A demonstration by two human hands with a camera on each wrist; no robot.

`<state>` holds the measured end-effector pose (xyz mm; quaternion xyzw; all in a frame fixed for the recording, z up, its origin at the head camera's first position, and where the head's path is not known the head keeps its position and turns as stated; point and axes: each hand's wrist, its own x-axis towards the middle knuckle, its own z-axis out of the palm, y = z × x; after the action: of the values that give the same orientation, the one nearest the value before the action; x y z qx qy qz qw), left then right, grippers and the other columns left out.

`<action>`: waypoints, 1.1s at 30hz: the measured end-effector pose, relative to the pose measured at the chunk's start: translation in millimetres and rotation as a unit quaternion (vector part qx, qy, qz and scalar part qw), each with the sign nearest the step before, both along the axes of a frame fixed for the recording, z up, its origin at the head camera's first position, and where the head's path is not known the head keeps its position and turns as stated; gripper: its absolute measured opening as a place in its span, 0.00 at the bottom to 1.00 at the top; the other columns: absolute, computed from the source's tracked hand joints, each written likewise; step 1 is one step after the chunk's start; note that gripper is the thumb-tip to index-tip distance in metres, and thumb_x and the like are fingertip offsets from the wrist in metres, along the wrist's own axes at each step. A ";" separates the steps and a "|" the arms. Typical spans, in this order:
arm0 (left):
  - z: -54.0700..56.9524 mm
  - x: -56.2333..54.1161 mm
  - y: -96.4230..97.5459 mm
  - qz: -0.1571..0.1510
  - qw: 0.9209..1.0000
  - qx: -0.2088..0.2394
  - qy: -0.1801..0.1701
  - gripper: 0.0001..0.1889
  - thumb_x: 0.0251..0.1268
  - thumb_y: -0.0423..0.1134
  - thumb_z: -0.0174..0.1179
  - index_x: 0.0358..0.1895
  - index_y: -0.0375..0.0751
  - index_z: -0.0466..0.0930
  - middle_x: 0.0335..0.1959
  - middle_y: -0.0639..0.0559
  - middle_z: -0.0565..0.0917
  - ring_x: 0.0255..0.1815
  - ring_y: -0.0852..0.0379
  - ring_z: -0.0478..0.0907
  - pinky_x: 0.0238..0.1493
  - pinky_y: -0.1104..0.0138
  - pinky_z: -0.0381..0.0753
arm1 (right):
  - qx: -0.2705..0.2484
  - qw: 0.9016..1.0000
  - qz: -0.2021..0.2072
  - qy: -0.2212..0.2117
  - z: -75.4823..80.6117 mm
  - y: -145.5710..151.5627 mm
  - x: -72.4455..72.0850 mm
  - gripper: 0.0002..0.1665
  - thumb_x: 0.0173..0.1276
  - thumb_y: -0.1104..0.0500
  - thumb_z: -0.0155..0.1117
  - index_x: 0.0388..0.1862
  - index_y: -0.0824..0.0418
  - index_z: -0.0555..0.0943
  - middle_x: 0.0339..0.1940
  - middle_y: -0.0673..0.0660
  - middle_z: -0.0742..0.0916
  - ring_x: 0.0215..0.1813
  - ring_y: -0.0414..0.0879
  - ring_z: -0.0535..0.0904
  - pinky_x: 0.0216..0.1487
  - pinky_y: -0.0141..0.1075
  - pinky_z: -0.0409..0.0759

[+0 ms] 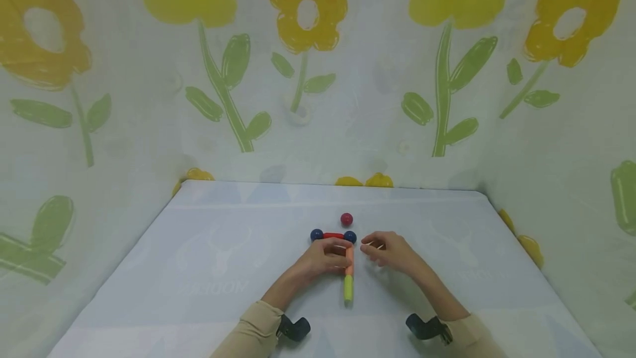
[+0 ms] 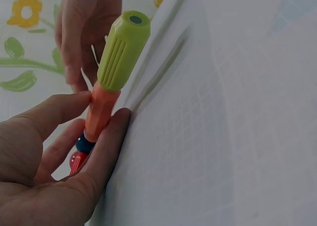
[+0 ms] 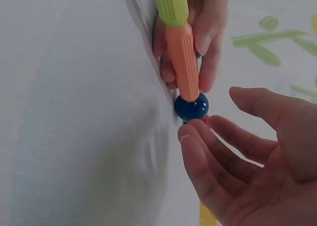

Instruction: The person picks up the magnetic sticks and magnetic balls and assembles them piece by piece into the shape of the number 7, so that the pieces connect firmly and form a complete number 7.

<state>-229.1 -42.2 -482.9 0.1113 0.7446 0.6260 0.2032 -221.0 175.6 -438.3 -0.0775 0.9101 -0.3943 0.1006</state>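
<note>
My left hand (image 1: pixel 323 257) pinches an orange magnetic rod (image 2: pixel 101 109) between thumb and fingers. End to end with it, a yellow-green rod (image 2: pixel 124 52) sticks out toward me, with a dark disc in its end face. At its far end the orange rod meets a dark blue ball (image 3: pixel 191 107). From that ball a red rod (image 1: pixel 333 235) runs left to a second blue ball (image 1: pixel 316 234). My right hand (image 1: pixel 390 250) is just right of the joint, its fingers loosely bent around nothing. Whether its fingertips touch the blue ball, I cannot tell.
A loose red ball (image 1: pixel 346 219) lies on the table just beyond the blue balls. The pale table (image 1: pixel 223 303) meets flower-printed curtains (image 1: pixel 358 126) at its back and sides. Each wrist wears a dark camera mount (image 1: pixel 294 328).
</note>
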 end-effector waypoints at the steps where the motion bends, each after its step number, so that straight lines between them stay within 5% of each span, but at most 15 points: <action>1: -0.1 -0.3 -0.1 0.000 1.000 0.000 0.000 0.21 0.57 0.41 0.71 0.56 0.50 0.82 0.51 0.49 0.84 0.48 0.55 0.82 0.49 0.62 0.85 | 0.005 1.000 0.001 0.005 0.3 -0.2 -2.5 0.18 0.68 0.53 0.66 0.53 0.60 0.82 0.39 0.54 0.88 0.34 0.44 0.82 0.36 0.34 0.86; 13: -2.1 -2.6 -0.5 0.000 1.000 -0.006 0.003 0.20 0.58 0.41 0.71 0.55 0.50 0.82 0.51 0.50 0.85 0.48 0.56 0.82 0.50 0.63 0.85 | 0.023 0.999 -0.026 0.015 -3.1 -4.9 -30.6 0.26 0.68 0.51 0.66 0.62 0.59 0.76 0.50 0.59 0.86 0.41 0.45 0.84 0.37 0.36 0.86; 21: -1.5 -2.6 -0.8 -0.004 1.000 0.004 0.001 0.19 0.58 0.39 0.70 0.55 0.50 0.82 0.51 0.49 0.84 0.48 0.55 0.82 0.49 0.63 0.85 | 0.050 0.998 -0.032 0.029 -8.5 -6.8 -47.0 0.34 0.69 0.52 0.64 0.73 0.53 0.67 0.61 0.65 0.81 0.58 0.59 0.82 0.41 0.39 0.87; 33: -0.4 -2.2 -1.1 -0.002 1.000 0.005 -0.008 0.19 0.58 0.39 0.70 0.55 0.49 0.82 0.51 0.50 0.84 0.48 0.55 0.81 0.49 0.64 0.85 | 0.065 0.995 -0.017 0.076 -10.8 -10.0 -64.4 0.28 0.68 0.54 0.65 0.67 0.51 0.75 0.61 0.62 0.82 0.56 0.56 0.82 0.46 0.42 0.86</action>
<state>-231.3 -43.4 -483.3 0.1089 0.7398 0.6299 0.2099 -285.4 165.6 -449.1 -0.0850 0.9400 -0.3291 0.0296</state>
